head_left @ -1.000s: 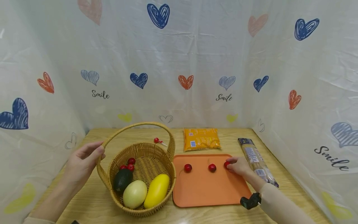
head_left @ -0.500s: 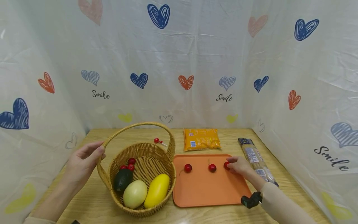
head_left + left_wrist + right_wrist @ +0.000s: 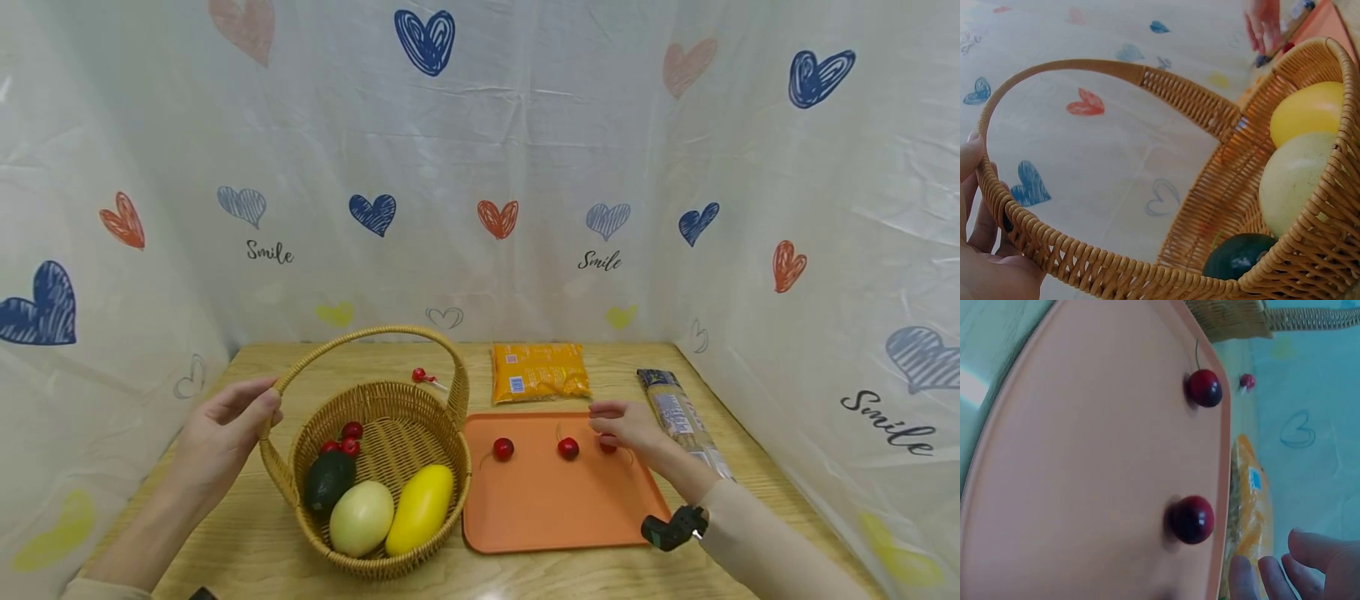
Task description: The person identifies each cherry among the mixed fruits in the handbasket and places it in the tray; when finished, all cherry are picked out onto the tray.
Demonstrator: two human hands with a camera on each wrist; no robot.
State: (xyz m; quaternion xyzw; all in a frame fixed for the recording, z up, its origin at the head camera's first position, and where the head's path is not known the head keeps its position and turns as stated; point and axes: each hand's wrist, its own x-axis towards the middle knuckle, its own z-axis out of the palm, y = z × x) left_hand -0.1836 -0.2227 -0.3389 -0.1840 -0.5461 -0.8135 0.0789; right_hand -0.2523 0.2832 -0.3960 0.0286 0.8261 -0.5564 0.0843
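Softly creased, a pale curtain (image 3: 525, 158) printed with hearts and the word "Smile" surrounds my workspace. Below it spreads a light wooden table (image 3: 243, 537). On the left is a round wicker basket (image 3: 375, 570) with a tall arched handle (image 3: 390, 330); just right of it lies an orange tray (image 3: 543, 512). A long packet (image 3: 678, 415) lies beyond the tray's right side, an orange packet (image 3: 542, 372) behind it. My left hand (image 3: 225, 427) holds the handle's left side between thumb and fingers. My right hand (image 3: 632, 427) is over the tray's far right part, my grip loose and wide, fingers partly hiding the rightmost cherry (image 3: 608, 447); I cannot tell whether they touch it. Inside the basket sit a yellow fruit (image 3: 420, 510), a pale green fruit (image 3: 362, 518) and a dark green fruit (image 3: 328, 483). On the tray, the middle cherry (image 3: 567, 449) and left cherry (image 3: 503, 449) complete a row of three. Small red fruits (image 3: 350, 447) cluster behind the dark green fruit. Behind the basket lies a red lollipop (image 3: 419, 375)
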